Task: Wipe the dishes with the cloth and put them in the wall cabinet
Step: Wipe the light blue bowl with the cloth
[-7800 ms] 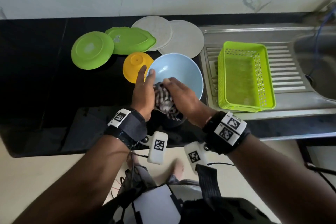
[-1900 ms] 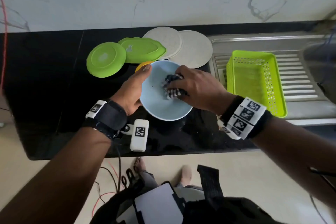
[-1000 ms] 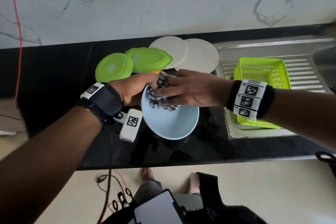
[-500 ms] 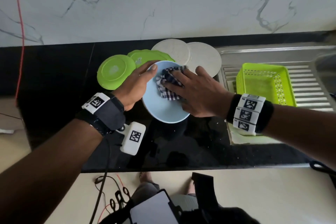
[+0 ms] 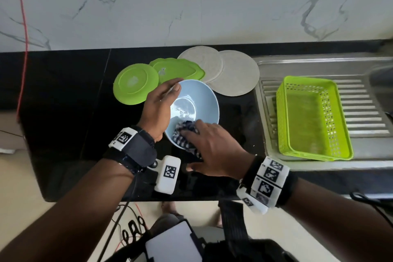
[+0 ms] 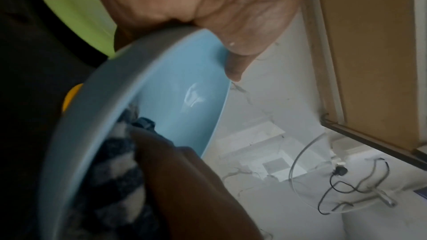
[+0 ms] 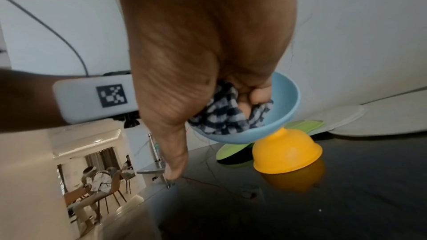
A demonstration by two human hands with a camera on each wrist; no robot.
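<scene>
A light blue bowl (image 5: 196, 103) is held tilted above the black counter. My left hand (image 5: 162, 105) grips its left rim, thumb inside, fingers behind it. My right hand (image 5: 209, 148) holds a dark-and-white checked cloth (image 5: 184, 137) bunched against the bowl's near inside wall. In the right wrist view the fingers (image 7: 255, 96) curl into the cloth (image 7: 225, 117) inside the bowl (image 7: 285, 98). In the left wrist view the thumb (image 6: 236, 46) hooks over the bowl (image 6: 182, 87) rim. A wooden wall cabinet (image 6: 369, 52) hangs above.
Two green plates (image 5: 136, 84) (image 5: 177, 69) and two off-white plates (image 5: 232, 73) lie behind the bowl. An upturned yellow bowl (image 7: 286, 151) stands on the counter beneath it. A green basket (image 5: 312, 117) sits on the sink's draining board (image 5: 361, 112) to the right.
My right hand has swept the cloth from the bowl's far left inside wall down to its near wall. The bowl's bare bottom now shows. My left hand keeps its grip.
</scene>
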